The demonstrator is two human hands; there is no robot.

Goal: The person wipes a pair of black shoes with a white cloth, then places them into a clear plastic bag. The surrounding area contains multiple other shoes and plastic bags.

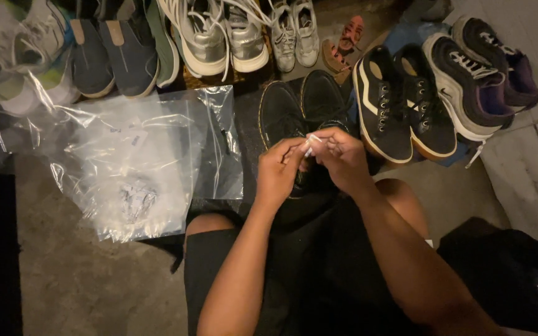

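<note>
Both forearms angle up and in, so the left hand [279,171] and right hand [342,160] meet over the black shoes [300,109]. Fingers curled, fingertips pinched together and touching each other.

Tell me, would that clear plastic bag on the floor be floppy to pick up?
Probably floppy: the bag lies crumpled and wrinkled on the floor. Likely light too, since it looks thin and see-through. Its glossy sheen suggests it is a bit slippery.

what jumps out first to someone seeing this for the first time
At centre, the left hand and right hand pinch a small white piece together above a pair of black shoes. Clear plastic bags sprawl at left, and a row of sneakers lines the top.
</note>
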